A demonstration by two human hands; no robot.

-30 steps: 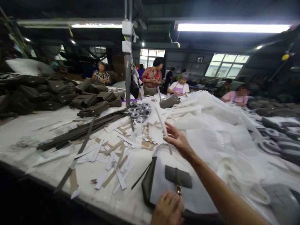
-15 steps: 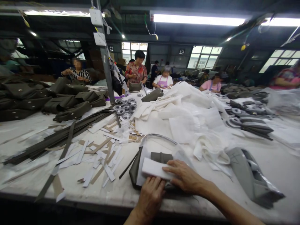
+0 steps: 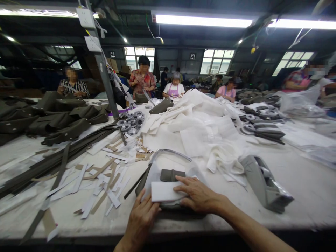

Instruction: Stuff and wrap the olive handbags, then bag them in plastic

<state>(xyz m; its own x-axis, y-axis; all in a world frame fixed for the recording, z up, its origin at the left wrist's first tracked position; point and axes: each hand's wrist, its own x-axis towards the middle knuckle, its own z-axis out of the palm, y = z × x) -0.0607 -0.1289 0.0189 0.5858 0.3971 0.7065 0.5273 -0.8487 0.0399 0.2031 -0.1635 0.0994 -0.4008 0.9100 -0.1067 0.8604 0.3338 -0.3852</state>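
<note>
A dark grey-green bag (image 3: 143,182) lies near the table's front edge, with translucent white wrapping over it and its handle arching at the back. On it are a small dark piece with a band (image 3: 172,175) and, just in front, a folded white foam strip (image 3: 162,191). My left hand (image 3: 144,211) rests at the bag's lower left, fingers spread, touching the strip's left end. From the right, my right hand (image 3: 195,194) lies over the strip's right part with its fingers apart.
A grey tape dispenser (image 3: 265,183) stands to the right. Behind the bag rises a heap of white foam sheets (image 3: 194,119). Paper strips (image 3: 105,185) and long dark straps (image 3: 60,154) lie left, near a metal post (image 3: 105,77). Several people work across the table.
The view has swung right. My left hand has moved from the strip's front edge to the bag's left side, and its fingers have spread. The white strip lies flatter and straighter.
</note>
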